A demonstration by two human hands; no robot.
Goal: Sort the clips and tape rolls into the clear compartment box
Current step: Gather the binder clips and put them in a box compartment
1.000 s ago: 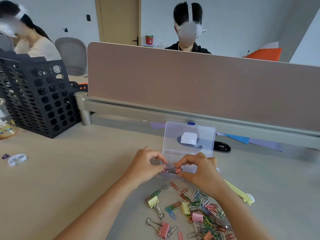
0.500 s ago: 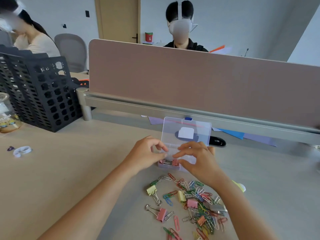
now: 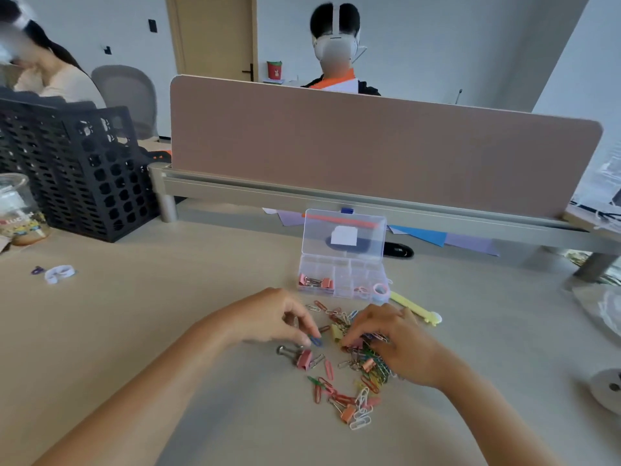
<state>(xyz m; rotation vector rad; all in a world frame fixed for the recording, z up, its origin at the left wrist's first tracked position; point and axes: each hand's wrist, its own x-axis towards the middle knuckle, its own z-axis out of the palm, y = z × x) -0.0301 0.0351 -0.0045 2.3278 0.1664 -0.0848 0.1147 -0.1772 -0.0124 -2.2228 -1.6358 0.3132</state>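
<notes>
At the counter's (image 3: 141, 331) far left, a jar (image 3: 15, 203) bears a label starting "LUC"; the rest is blurred. Beside it stands a black crate (image 3: 84, 169), contents unclear. A white tape roll (image 3: 59, 273) lies in front of both.

The left hand (image 3: 268, 317) curls its fingers down, tips on a blue clip (image 3: 316, 340); whether they pinch it I cannot tell.

The clip pile (image 3: 356, 375) lies near the box (image 3: 342, 274), whose raised lid has a white label (image 3: 343, 235), unreadable. Pink binder clips (image 3: 316, 282) fill its left compartment, and a pink roll (image 3: 381, 290) sits at its right end.

The right hand (image 3: 396, 344) digs curled fingers into the pile, grip unclear.
</notes>
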